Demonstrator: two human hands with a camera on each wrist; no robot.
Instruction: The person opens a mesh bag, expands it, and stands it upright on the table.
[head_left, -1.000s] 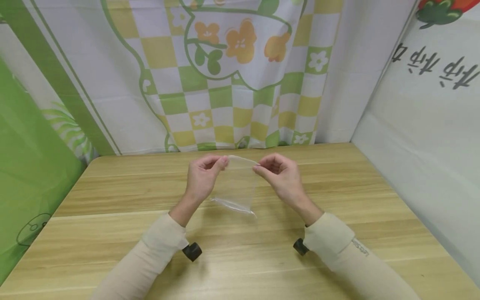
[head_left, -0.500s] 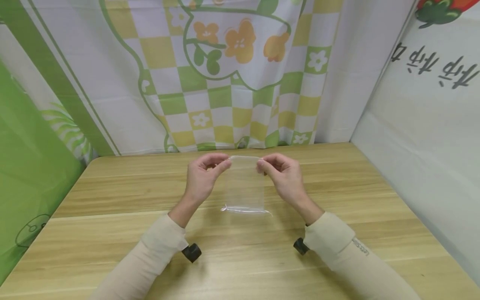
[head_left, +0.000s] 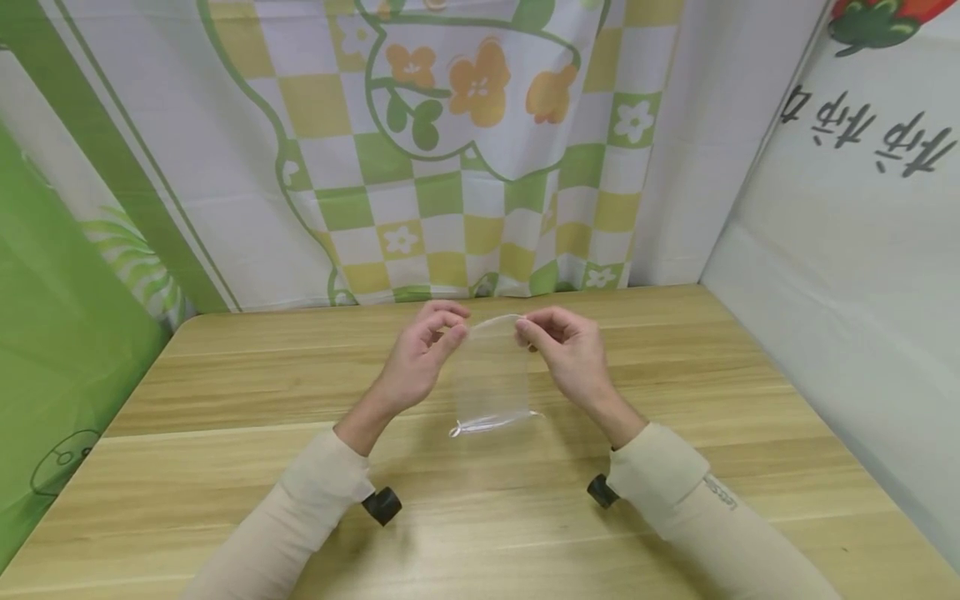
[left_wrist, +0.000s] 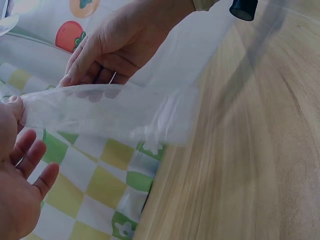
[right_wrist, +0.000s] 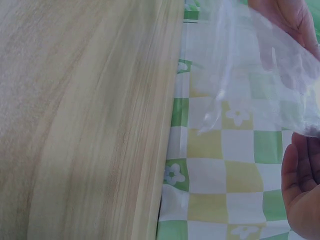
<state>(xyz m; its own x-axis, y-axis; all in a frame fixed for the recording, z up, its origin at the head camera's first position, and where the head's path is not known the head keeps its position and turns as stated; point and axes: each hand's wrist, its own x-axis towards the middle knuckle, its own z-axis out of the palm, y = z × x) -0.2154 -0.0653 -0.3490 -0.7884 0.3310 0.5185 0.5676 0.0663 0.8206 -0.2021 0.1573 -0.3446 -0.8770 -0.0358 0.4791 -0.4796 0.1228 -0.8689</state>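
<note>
— Plastic, see-through and limp: you have that film held up over the far half of the table, and what a delicate hold it is!

— How's the grip on it, then?

— Your left hand has thumb and forefinger pinched at one top corner, the other fingers loosely spread; your right hand pinches the opposite corner, its spare fingers curled in. Both sit above the table's far half, holding nothing else

— And which step is this?

— Spreading it by the top edge, I'd judge; that edge bows, so you don't have it taut. One layer or two, I can't tell, nor whether the bottom touches the table

— So what does the next move call for?

— Light fingertips, I'd say: keep both corners pinched, level that edge above the table, and mind the likely slippery stuff doesn't slide from your left
</note>
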